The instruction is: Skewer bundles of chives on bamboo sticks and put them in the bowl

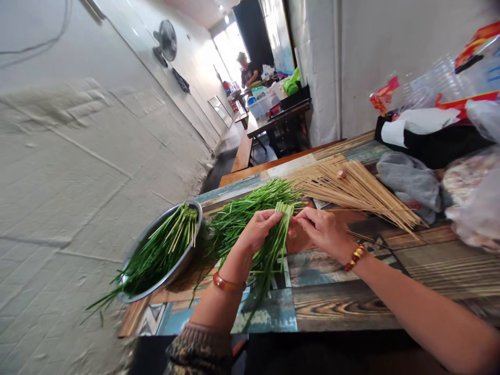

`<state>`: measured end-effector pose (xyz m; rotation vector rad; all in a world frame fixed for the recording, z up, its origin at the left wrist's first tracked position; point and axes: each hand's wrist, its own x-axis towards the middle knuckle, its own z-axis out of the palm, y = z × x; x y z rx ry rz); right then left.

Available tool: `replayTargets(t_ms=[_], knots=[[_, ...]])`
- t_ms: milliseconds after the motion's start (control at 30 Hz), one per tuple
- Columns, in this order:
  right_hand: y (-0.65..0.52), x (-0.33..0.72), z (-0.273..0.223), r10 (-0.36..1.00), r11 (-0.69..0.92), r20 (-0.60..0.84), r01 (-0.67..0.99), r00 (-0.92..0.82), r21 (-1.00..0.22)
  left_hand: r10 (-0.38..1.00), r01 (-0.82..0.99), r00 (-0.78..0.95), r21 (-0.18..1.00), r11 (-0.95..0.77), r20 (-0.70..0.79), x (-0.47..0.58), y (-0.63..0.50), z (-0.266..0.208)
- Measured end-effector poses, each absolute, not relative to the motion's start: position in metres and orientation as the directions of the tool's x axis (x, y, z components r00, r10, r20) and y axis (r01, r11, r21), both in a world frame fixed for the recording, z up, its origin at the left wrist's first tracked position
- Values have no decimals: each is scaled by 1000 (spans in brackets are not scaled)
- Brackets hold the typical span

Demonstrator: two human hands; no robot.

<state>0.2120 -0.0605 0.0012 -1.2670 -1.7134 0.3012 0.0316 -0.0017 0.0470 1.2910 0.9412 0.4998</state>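
My left hand (pixel 261 228) is closed around a bunch of garlic chives (pixel 276 242), its thumb pressed on the pale cut ends while the green leaves hang down toward the table's near edge. Just to the right, my right hand (pixel 321 229) pinches a thin bamboo skewer (pixel 351 210) that points sideways at the chive stalks. Whether its tip has entered them is too small to tell. Behind my left hand lies a loose heap of chives (pixel 250 203). A pile of bamboo skewers (pixel 363 190) is spread beyond my right hand.
On the left, a metal bowl (pixel 198 229) holds skewered chives (pixel 164 250), leaves trailing over its rim. Plastic bags (pixel 410 179) and a black container (pixel 441 138) of packaging line the right side. The patterned wooden table (pixel 344 307) ends close in front. Another person (pixel 250 73) works far back.
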Motion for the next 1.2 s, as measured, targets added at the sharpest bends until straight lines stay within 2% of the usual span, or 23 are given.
replayTargets(t_ms=[400,567,633,733,867,933,1033,1100,1200], knots=[[-56,217,1,844,429,536,582,14,-691,796,209,545,962,176,-265,47,-7,56],[-52,216,1,895,352,441,506,64,-788,798,259,562,963,79,-217,50,-4,56],[-50,216,0,926,305,371,433,74,-848,784,294,580,954,54,-222,52,-1,56],[-50,218,0,973,220,230,203,29,-954,781,359,590,933,-26,-205,56,3,57],[-54,224,1,990,123,128,-100,-55,-987,780,399,617,896,-196,-104,59,13,57],[-53,228,0,997,77,81,-159,-17,-984,781,367,621,907,-205,-74,54,19,59],[-49,232,-3,999,38,35,-238,16,-970,863,374,503,889,-264,45,32,20,67],[-47,233,-5,1000,6,3,-268,11,-963,906,426,399,847,-319,140,10,10,72],[-47,233,-6,998,-53,-56,-283,3,-958,925,576,345,743,-342,158,-25,-15,69]])
